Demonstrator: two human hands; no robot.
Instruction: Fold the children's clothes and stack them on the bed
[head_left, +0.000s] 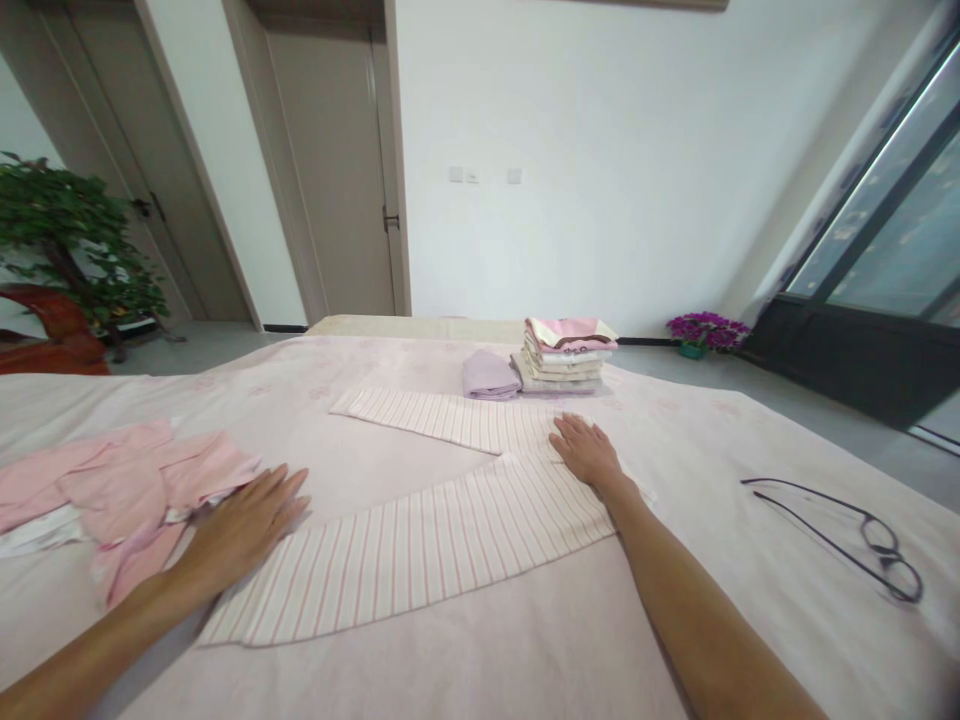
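- Two hands are in view, well apart, both open and flat with palms down, gripping nothing.
- The right hand [589, 450] presses on one striped garment [420, 545], at the bend where its two lengths meet.
- The garment lies spread on the bed [525, 650]. One length runs from that bend toward the near left, the other toward the far left.
- The left hand [244, 525] rests at the edge of one loose heap of pink clothes [112, 490], just beside the near striped length.
- Beyond the right hand stands one stack of folded clothes [566, 355]. The number of pieces in it is hard to tell.
- One folded lavender piece [491, 375] lies touching the stack's left side.
- One pair of glasses [847, 535] lies on the bed to the right, well apart from the garment.
- On the floor past the bed are one green plant [67, 240] at the left and one pot of purple flowers [709, 330] at the right.
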